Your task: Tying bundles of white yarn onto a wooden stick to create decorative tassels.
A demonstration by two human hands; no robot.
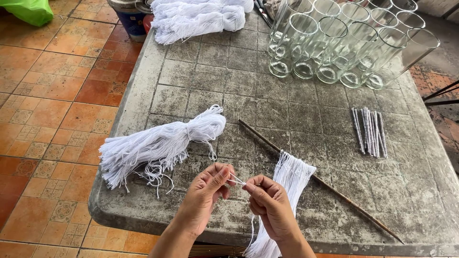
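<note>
My left hand and my right hand meet near the front edge of a grey tiled table. Both pinch a short stretch of thin white string between thumb and fingertips. A flat hank of white strings hangs over a long thin brown stick just right of my right hand and trails off the table's front. A tied bundle of white strings lies left of my left hand.
Several tall clear glass tumblers stand packed at the back right. A small pile of white wrapped sticks lies at the right. More white yarn skeins rest at the back edge. Orange floor tiles spread to the left.
</note>
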